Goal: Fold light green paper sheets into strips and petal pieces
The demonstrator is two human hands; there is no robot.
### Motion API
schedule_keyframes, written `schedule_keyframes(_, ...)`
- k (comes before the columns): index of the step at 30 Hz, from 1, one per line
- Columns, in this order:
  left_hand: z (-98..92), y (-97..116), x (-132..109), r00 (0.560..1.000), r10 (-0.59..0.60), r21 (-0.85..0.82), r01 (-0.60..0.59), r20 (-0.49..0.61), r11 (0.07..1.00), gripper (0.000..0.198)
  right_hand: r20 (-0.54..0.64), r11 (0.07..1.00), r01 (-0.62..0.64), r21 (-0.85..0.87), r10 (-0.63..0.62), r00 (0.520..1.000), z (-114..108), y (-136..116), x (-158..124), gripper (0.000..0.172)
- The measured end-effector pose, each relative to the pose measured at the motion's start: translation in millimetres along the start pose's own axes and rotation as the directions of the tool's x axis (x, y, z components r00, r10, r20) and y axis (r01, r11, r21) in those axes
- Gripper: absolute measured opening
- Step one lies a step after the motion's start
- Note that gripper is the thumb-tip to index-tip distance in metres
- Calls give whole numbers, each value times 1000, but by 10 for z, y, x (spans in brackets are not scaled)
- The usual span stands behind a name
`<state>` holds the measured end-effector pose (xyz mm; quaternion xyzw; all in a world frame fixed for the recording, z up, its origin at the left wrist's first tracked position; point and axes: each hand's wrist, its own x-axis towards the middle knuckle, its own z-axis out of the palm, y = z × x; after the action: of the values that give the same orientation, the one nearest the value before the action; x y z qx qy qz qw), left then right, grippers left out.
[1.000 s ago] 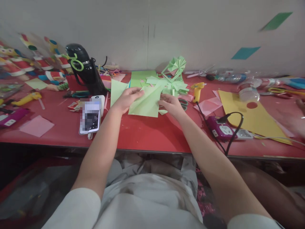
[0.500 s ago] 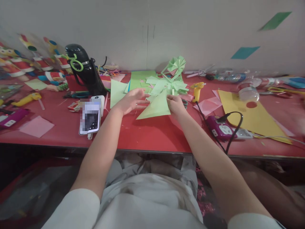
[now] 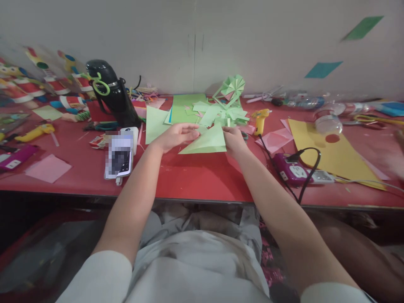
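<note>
A light green sheet of paper [image 3: 206,142], bent over into a roughly triangular shape, is held just above the red table. My right hand [image 3: 234,139] pinches it at its right edge, with the fingertips partly behind the paper. Close to its upper left edge is my left hand [image 3: 176,136], fingers stretched out and the thumb a little apart from them; whether the thumb touches the paper I cannot tell. Beyond both hands lie cut light green paper pieces [image 3: 213,114] and a green folded-paper wheel [image 3: 232,86]. More green sheets [image 3: 154,122] lie behind my left hand.
Left of my arms stand a black flask [image 3: 113,94] and a phone [image 3: 119,158] leaning on a white object. To the right are a yellow glue gun [image 3: 260,120], a purple power strip [image 3: 292,170] with a black cable, yellow paper [image 3: 331,158] and plastic bottles [image 3: 328,120].
My left hand has turned, its fingers now closer together and its thumb nearer the paper. The green paper has tipped flatter in my right hand.
</note>
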<state>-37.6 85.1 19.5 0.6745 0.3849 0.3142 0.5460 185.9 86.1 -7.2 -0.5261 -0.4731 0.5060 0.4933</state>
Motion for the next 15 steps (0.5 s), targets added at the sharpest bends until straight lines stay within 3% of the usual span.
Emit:
schedule_keyframes(4, 13, -33, 9, 994, 15, 85, -24, 108, 996, 99, -32, 984, -14, -176, 8, 999, -8, 32, 33, 26)
schedule_keyframes(9, 19, -67, 42, 999, 20, 69, -23, 44, 997, 80, -43, 987, 5, -162, -12, 999, -12, 58, 66, 20)
schedule_keyframes(15, 44, -66, 55, 996, 24, 130, -35, 83, 991, 92, -61, 998, -60, -35, 58, 996, -34, 63, 95, 10)
